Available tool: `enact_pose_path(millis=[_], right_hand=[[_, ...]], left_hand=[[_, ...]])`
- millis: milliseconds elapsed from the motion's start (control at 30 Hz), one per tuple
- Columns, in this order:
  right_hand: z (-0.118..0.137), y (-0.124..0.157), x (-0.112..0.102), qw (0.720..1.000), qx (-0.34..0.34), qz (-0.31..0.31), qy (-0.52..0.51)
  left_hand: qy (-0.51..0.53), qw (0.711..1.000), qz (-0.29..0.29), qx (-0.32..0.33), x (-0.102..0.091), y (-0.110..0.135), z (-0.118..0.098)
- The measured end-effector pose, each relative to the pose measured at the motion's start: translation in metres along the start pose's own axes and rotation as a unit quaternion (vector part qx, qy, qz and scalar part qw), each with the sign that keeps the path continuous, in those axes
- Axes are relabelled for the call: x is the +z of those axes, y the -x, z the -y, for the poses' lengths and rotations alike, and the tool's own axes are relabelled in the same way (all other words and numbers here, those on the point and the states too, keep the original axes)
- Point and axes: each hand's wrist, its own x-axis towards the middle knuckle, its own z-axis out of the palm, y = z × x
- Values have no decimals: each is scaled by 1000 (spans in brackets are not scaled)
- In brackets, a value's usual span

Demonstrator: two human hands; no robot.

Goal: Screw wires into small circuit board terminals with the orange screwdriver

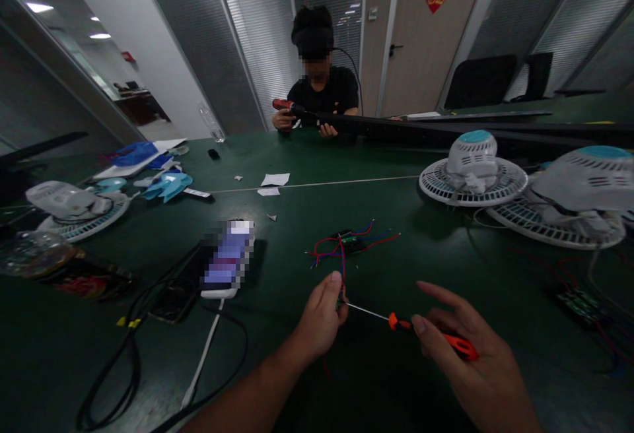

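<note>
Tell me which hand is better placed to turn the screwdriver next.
Likely your right hand: it holds the orange screwdriver, while your left hand pinches a small wired piece at the screwdriver's tip.

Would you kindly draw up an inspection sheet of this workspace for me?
Surface: dark green table, with a pale line across it.
Job's things: screwdriver with an orange and black handle; held circuit board, partly hidden by fingers; loose circuit board with red and blue wires beyond it.
Clutter: paper scraps, phone, dark-labelled bottle, light-blue plastic piece.
Grips: left grip pinches the held board; right grip holds the screwdriver, its shaft reaching the left fingertips.
Cables: white cable at the phone; black cable looped nearby.
Surroundings: co-worker opposite, holding a red and black tool; door behind.
</note>
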Motion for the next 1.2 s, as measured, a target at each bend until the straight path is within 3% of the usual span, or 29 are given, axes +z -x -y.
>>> enact_pose_path(millis=[233,433,733,933,1200], right_hand=[[6,0,1,1000,5,-15,-17],[10,-1,-4,999,-3,19,-43],[14,2,1,997,57,-13,-49],[12,0,1,999,13,-16,-43],[7,-1,-1,1000,4,-11,-9]], left_hand=[[-15,1000,0,14,-1,0,1],[-3,1000,6,17,-1,-1,1],[-9,1000,-13,9,1,-1,-1],[-13,1000,-5,14,0,-2,1],[6,1000,-16,10,1,-2,3]])
